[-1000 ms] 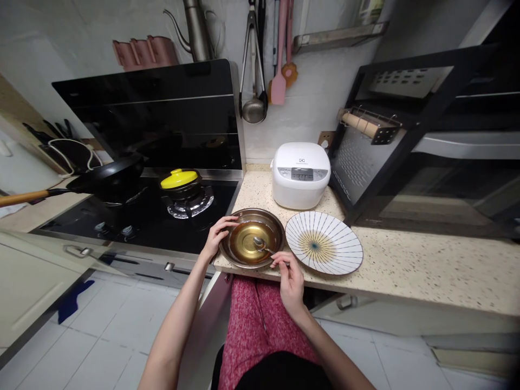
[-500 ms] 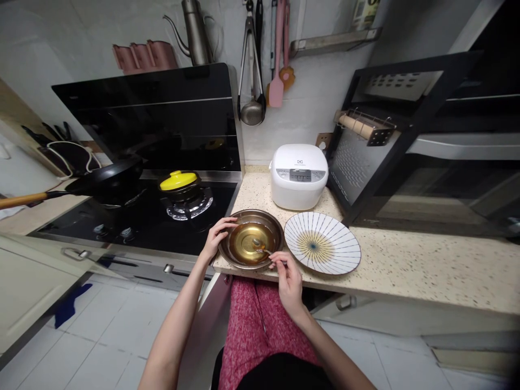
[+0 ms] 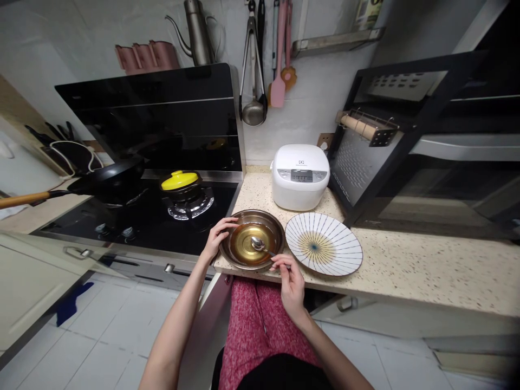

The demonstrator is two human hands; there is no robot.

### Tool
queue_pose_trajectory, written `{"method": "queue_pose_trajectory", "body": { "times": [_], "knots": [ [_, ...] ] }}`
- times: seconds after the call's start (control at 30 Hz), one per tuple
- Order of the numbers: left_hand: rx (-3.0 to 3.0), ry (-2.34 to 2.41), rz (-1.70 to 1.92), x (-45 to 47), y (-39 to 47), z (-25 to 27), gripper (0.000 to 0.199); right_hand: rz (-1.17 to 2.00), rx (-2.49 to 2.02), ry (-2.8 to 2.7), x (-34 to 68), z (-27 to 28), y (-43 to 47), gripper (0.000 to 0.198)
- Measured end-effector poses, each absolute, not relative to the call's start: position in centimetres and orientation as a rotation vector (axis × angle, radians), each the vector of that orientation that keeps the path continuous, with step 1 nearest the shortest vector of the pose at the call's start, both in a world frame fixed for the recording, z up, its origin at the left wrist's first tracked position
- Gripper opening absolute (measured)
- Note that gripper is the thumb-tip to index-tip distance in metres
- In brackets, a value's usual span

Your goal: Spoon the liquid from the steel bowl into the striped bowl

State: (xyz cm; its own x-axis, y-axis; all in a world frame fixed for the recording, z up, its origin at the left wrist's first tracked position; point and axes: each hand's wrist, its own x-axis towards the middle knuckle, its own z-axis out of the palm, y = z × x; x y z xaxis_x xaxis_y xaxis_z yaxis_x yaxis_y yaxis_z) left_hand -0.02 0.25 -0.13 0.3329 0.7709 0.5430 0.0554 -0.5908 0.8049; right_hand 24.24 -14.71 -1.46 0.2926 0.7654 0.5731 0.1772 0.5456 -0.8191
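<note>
A metal bowl (image 3: 278,222) with golden-brown liquid stands at the counter's front edge, left of the plate. My left hand (image 3: 217,238) grips its left rim, fingers over the edge. In my right hand (image 3: 289,279) the handle of a metal spoon (image 3: 257,244) is pinched. The spoon's bowl is over the middle of the liquid, tilted with its shiny hollow showing. To the right, close beside the bowl, lies a white plate (image 3: 341,244) with dark radiating lines and a yellowish centre.
Behind the bowl and plate sits a white rice cooker (image 3: 300,181). On the stove at left are a small pot with a yellow lid (image 3: 179,180) and a black wok (image 3: 108,181), its wooden handle pointing left. A dark oven rack (image 3: 349,168) borders the right side.
The spoon's bowl has come up out of the liquid and now shows clearly. My right hand has shifted slightly down and right; my left hand stays on the rim.
</note>
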Motion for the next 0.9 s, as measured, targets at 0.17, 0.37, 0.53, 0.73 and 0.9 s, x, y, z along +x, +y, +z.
{"method": "queue_pose_trajectory", "body": {
  "times": [0.17, 0.37, 0.53, 0.73, 0.9],
  "knots": [
    [1.904, 0.737, 1.303, -0.01, 0.22, -0.1, 0.034, 0.499, -0.91, -1.211, 24.2, -1.67, -14.79, 0.02],
    [1.905, 0.749, 1.297, 0.0, 0.03, 0.06, 0.034, 0.528, -0.895, -1.199, 24.2, -1.96, -14.89, 0.021],
    [1.915, 0.762, 1.289, 0.01, -0.05, 0.13, 0.034, 0.52, -0.867, -1.172, 24.19, -1.83, -14.94, 0.023],
    [1.912, 0.757, 1.297, -0.03, 0.06, 0.01, 0.034, 0.514, -0.829, -1.161, 24.21, -1.59, -15.22, 0.023],
    [1.908, 0.753, 1.298, -0.08, 0.13, -0.1, 0.034, 0.503, -0.825, -1.132, 24.28, -1.1, -15.37, 0.022]
  ]
}}
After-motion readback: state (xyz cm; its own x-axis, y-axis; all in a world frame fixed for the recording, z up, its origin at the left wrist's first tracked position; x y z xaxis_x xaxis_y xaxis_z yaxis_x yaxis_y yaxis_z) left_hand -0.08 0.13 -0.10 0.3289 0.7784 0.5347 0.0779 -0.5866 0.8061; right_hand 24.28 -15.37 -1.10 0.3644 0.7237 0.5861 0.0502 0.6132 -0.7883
